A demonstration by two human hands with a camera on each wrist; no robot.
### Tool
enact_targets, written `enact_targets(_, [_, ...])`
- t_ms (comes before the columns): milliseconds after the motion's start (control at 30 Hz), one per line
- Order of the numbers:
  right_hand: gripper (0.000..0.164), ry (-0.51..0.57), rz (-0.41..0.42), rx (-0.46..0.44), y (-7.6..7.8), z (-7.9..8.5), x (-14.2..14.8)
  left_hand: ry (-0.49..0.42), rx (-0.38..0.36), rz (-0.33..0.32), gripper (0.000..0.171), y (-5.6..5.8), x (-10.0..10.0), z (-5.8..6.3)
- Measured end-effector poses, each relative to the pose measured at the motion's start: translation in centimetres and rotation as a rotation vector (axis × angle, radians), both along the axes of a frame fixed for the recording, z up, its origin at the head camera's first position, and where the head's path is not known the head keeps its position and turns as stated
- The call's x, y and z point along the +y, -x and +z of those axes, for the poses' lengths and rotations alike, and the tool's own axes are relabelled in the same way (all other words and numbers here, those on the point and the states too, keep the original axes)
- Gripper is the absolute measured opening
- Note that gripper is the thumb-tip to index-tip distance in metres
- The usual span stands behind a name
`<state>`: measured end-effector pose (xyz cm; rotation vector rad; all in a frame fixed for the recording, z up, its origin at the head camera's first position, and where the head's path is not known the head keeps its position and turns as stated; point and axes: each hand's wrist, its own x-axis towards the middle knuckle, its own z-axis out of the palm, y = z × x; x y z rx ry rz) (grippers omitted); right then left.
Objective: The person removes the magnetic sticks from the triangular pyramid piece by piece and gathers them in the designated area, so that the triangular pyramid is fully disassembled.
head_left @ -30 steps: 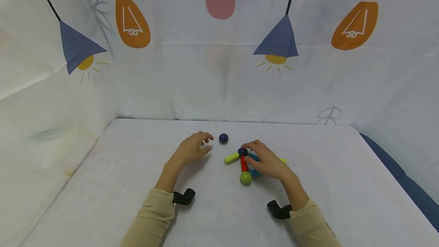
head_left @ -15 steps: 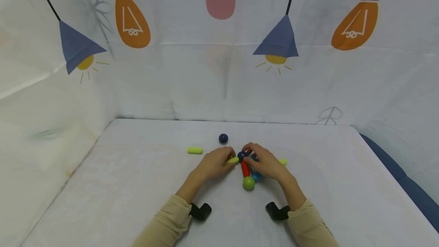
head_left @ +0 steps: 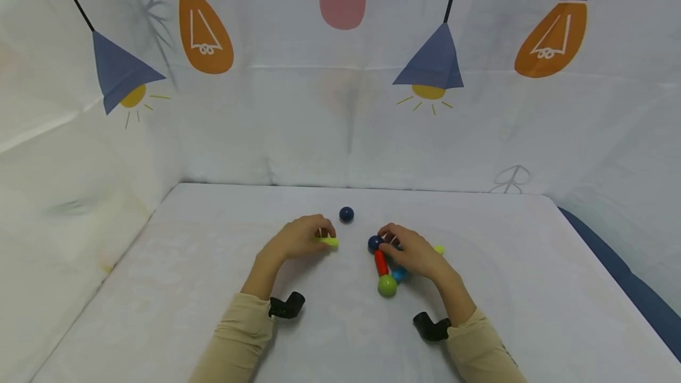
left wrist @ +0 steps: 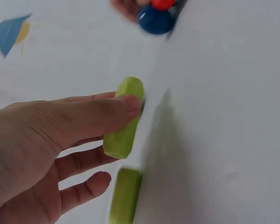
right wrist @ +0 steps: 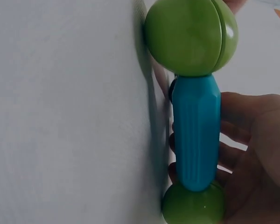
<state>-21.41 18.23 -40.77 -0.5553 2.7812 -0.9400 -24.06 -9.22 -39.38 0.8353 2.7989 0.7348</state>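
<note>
My left hand pinches a lime-green stick between thumb and fingers, just over the white tabletop. Below it, in the left wrist view, lies a second lime stick, hidden behind that hand in the head view. My right hand holds a ball-and-stick toy at its dark blue ball. From that ball a red stick runs to a green ball. The right wrist view shows a blue stick between two green balls, with fingers partly hidden behind it.
A loose dark blue ball sits farther back between the hands. Part of a lime-green piece shows beyond the right hand. A white printed curtain hangs along the table's back edge.
My left hand moved right to the toy, took hold of the lime stick at its dark blue ball, and drew it away left. The right hand stayed near its place; the toy shifted slightly.
</note>
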Motion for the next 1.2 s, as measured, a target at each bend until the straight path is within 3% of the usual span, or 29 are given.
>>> enact_targets(167, [0.025, -0.022, 0.001, -0.004, 0.1, -0.1, 0.6, -0.032, -0.04, 0.063, 0.016, 0.5, -3.2, 0.8])
enact_targets(367, [0.024, -0.028, 0.003, -0.017, 0.3, -0.2, 0.8, -0.04, -0.058, 0.05, 0.015, 0.8, -4.9, 0.7])
enact_targets(933, [0.021, -0.046, 0.036, -0.037, 0.2, -0.5, 0.6, -0.053, -0.061, 0.064, 0.018, 1.2, -5.2, -0.5])
enact_targets(1100, [0.019, -0.036, 0.05, -0.029, 0.2, -0.5, 0.5, -0.07, -0.027, 0.029, 0.023, 1.3, -4.8, -0.6])
enact_targets(1200, [0.018, -0.027, 0.065, -0.026, 0.1, -0.4, 0.2, -0.087, -0.001, 0.002, 0.025, 1.0, -3.5, -0.5])
